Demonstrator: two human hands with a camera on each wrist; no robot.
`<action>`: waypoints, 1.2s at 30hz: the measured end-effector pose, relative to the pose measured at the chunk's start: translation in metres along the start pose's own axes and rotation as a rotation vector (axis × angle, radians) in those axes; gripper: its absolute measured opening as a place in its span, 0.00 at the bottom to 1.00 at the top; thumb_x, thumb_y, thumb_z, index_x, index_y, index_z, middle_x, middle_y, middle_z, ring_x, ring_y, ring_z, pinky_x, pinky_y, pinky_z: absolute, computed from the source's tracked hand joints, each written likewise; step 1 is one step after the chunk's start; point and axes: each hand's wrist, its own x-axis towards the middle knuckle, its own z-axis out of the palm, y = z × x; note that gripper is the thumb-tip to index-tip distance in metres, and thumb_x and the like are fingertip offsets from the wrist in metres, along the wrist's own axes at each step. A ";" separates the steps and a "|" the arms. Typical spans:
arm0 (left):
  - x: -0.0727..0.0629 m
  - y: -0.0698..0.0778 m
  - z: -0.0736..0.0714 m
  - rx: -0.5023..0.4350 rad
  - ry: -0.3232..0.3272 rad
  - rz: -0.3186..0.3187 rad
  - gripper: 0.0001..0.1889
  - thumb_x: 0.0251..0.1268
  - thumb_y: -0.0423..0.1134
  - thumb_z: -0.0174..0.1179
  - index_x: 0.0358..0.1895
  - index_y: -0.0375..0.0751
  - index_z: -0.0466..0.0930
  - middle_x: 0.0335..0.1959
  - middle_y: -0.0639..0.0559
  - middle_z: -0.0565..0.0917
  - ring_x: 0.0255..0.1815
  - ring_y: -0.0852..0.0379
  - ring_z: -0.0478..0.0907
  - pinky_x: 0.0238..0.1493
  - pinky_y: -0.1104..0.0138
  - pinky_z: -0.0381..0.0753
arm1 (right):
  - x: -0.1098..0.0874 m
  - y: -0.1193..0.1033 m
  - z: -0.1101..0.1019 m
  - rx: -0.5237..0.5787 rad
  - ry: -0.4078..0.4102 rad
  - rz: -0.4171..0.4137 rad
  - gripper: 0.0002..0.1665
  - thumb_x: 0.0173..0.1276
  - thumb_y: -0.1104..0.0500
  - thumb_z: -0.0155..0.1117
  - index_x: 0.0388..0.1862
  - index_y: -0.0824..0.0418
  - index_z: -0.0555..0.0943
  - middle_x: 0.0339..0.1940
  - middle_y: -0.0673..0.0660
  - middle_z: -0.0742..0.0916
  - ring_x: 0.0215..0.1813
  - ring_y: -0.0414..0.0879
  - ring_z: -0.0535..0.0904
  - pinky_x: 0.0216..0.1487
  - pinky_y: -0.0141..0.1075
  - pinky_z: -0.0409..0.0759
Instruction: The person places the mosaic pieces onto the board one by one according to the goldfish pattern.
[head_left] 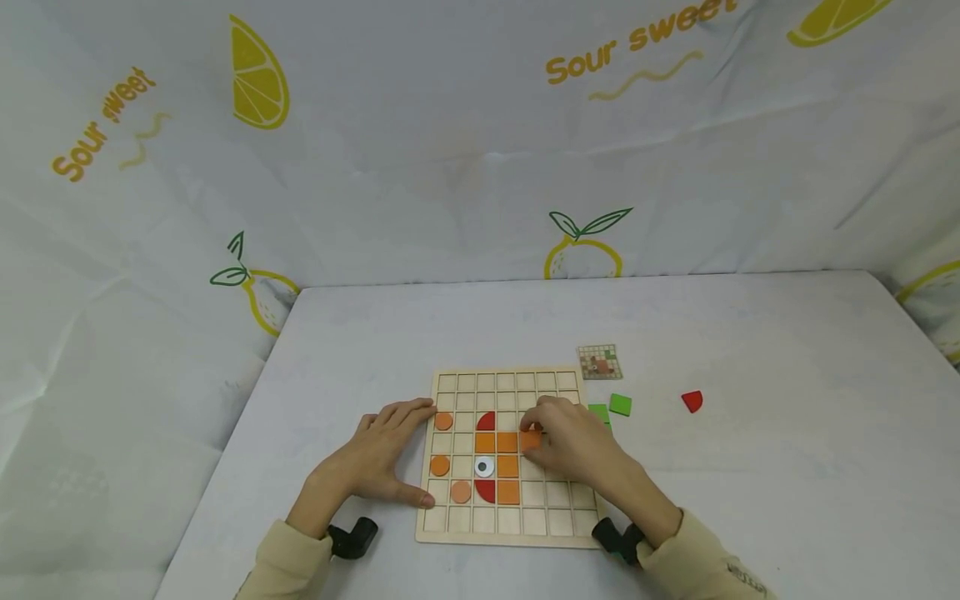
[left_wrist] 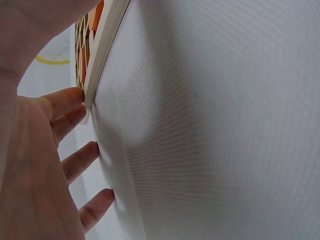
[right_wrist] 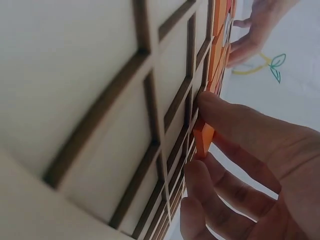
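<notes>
A wooden grid board (head_left: pixel 558 533) lies on the table. My right hand (head_left: pixel 577 440) pinches an orange square tile (right_wrist: pixel 204 136) between thumb and fingers, at a cell right of the placed orange squares (head_left: pixel 507 467). In the right wrist view the tile sits tilted, partly above the grid. My left hand (head_left: pixel 375 460) rests at the board's left edge with its fingers spread; in the left wrist view, fingertips touch the rim and the cloth. On the board lie an eye disc (head_left: pixel 483 467), red quarter-round tiles (head_left: pixel 486 490) above and below it, and orange round tiles (head_left: pixel 439 465) further left.
Behind the board's right corner lies a small pattern card (head_left: pixel 599 364). Green square tiles (head_left: pixel 620 405) are at the board's right edge, one partly hidden by my right hand. Further right is a loose red quarter-round tile (head_left: pixel 693 402). A lemon-print cloth (head_left: pixel 420 167) hangs behind.
</notes>
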 end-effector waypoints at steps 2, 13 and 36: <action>0.000 0.000 0.000 0.002 0.000 -0.001 0.62 0.39 0.68 0.78 0.79 0.46 0.60 0.81 0.49 0.61 0.79 0.43 0.60 0.66 0.40 0.66 | 0.000 0.000 0.000 0.007 -0.006 0.005 0.13 0.52 0.64 0.81 0.37 0.60 0.90 0.31 0.51 0.85 0.33 0.41 0.75 0.32 0.35 0.76; 0.000 -0.001 0.000 -0.003 0.005 0.003 0.62 0.38 0.68 0.78 0.78 0.47 0.60 0.81 0.48 0.61 0.79 0.43 0.60 0.66 0.39 0.65 | 0.000 0.001 0.002 0.004 -0.038 0.005 0.14 0.53 0.62 0.82 0.40 0.60 0.90 0.33 0.51 0.86 0.34 0.41 0.76 0.34 0.37 0.77; -0.001 0.001 -0.002 0.016 -0.003 0.003 0.62 0.39 0.70 0.77 0.78 0.46 0.60 0.81 0.49 0.61 0.79 0.43 0.60 0.65 0.39 0.66 | -0.028 0.008 -0.016 0.022 -0.042 0.027 0.19 0.55 0.59 0.82 0.46 0.57 0.90 0.39 0.49 0.88 0.37 0.38 0.78 0.35 0.31 0.76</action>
